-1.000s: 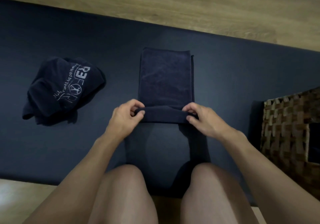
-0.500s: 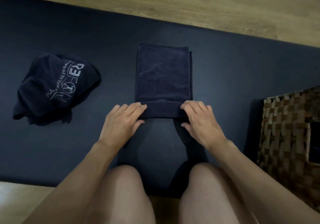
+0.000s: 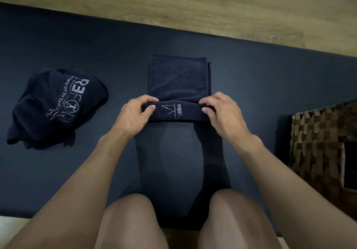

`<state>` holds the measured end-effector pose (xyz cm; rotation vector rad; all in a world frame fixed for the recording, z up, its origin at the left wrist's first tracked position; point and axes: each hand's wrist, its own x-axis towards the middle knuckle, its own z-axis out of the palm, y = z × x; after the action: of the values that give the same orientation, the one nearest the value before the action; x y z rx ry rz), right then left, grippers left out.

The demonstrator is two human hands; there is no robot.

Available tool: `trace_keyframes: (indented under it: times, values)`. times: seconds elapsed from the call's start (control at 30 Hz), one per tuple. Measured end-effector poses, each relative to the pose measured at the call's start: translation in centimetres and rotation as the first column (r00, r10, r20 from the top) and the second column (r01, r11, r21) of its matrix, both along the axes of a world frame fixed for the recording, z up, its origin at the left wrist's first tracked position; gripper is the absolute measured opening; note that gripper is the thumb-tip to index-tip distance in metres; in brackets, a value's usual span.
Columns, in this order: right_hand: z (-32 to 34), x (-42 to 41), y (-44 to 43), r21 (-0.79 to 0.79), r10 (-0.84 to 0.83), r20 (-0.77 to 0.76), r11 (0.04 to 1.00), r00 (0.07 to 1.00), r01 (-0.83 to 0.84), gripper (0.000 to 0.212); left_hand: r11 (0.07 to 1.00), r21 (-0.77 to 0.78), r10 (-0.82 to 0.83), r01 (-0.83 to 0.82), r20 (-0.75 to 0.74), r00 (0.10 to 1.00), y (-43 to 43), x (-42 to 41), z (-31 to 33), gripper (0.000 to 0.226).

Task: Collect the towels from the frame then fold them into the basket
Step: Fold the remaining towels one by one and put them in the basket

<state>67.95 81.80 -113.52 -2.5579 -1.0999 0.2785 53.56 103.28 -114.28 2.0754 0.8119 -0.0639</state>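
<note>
A dark navy towel lies flat on the black mat in front of my knees, folded into a narrow strip. Its near end is rolled up into a thick fold showing white lettering. My left hand grips the left end of that roll, and my right hand grips the right end. A second navy towel with white print lies crumpled on the mat at the left. The woven brown basket stands at the right edge, partly cut off.
Wooden floor runs beyond the mat's far edge. My bare knees fill the bottom of the view. Bare mat lies between the two towels and between the towel and the basket.
Both hands went from lying flat on the fold to gripping it, and the near end has rolled one turn further away, so that white lettering now shows.
</note>
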Motion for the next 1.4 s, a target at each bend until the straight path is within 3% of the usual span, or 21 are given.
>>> trace_keyframes:
  times: [0.1,0.23,0.33,0.4,0.47,0.53,0.63,0.73,0.8,0.93,1.0,1.1,1.2,1.27,1.33,1.4]
  values:
    - [-0.8,-1.6,-0.7,0.123,0.06,0.184,0.989,0.981,-0.083,0.018,0.993,-0.054,0.103,-0.102,0.018,0.994,-0.1,0.5,-0.3,0.017]
    - [-2.2,-2.0,-2.4,0.035,0.164,0.263,0.983,0.951,-0.179,0.038,0.963,0.182,0.18,-0.2,0.119,0.976,-1.1,1.0,0.0,0.011]
    - [-1.8,-1.3,-1.8,0.062,0.131,0.176,0.988,0.976,-0.144,0.034,0.879,0.466,-0.002,-0.102,0.217,0.976,-2.0,0.4,-0.6,0.008]
    - [-1.3,-0.4,-0.7,0.066,0.07,0.044,0.995,0.997,-0.072,0.032,0.742,0.671,-0.182,-0.011,0.217,0.959,-2.4,-0.3,-1.3,0.015]
    - [-1.0,0.7,0.3,0.064,-0.001,-0.09,0.998,0.996,0.007,0.027,0.632,0.773,-0.324,0.053,0.202,0.924,-2.3,-1.2,-1.8,0.02]
    - [-0.8,1.5,1.1,0.055,-0.06,-0.173,0.996,0.983,0.071,0.022,0.603,0.786,-0.389,0.137,0.14,0.911,-1.9,-2.2,-2.4,0.036]
    - [-0.6,1.3,2.4,0.061,-0.1,-0.056,0.993,0.993,0.104,0.017,0.618,0.751,-0.4,0.231,0.047,0.916,-1.5,-2.5,-2.5,0.054]
    - [-1.1,-0.8,2.6,0.155,-0.042,0.218,0.988,0.975,0.008,0.023,0.742,0.641,-0.343,0.197,0.11,0.933,-0.5,-1.3,-1.7,0.047]
    - [-1.8,-2.0,1.6,0.173,-0.003,0.301,0.984,0.954,-0.051,0.029,0.842,0.51,-0.293,0.178,0.156,0.943,0.4,-0.3,-1.3,0.042]
    - [-2.6,-2.1,0.5,-0.054,0.119,0.31,0.993,0.943,-0.107,0.052,0.946,0.273,-0.217,0.173,0.142,0.966,2.1,1.6,-0.9,0.038]
    - [-1.8,-0.5,1.6,-0.095,0.14,0.241,0.988,0.96,-0.12,0.048,0.972,0.189,-0.152,0.136,0.071,0.986,2.7,2.6,-0.4,0.035]
    - [0.6,3.0,3.6,-0.1,0.111,0.042,0.989,0.993,-0.106,0.039,0.935,0.334,-0.152,0.119,0.075,0.986,2.3,3.8,0.3,0.026]
    - [1.5,6.1,5.1,-0.176,0.033,-0.18,0.982,0.983,-0.065,0.036,0.715,0.682,-0.326,0.153,0.132,0.936,1.1,3.6,0.3,0.025]
    - [1.4,7.1,5.8,-0.146,-0.026,-0.293,0.989,0.956,-0.018,0.024,0.611,0.758,-0.398,0.228,0.046,0.916,1.0,3.3,-0.2,0.042]
    - [1.1,7.3,6.4,-0.063,-0.079,-0.344,0.996,0.935,0.061,0.014,0.61,0.751,-0.377,0.252,-0.004,0.926,1.5,3.7,-0.5,0.048]
    - [0.5,6.6,6.8,0.019,-0.145,-0.258,0.988,0.955,0.155,0.009,0.7,0.676,-0.325,0.229,0.017,0.945,1.9,4.9,0.0,0.043]
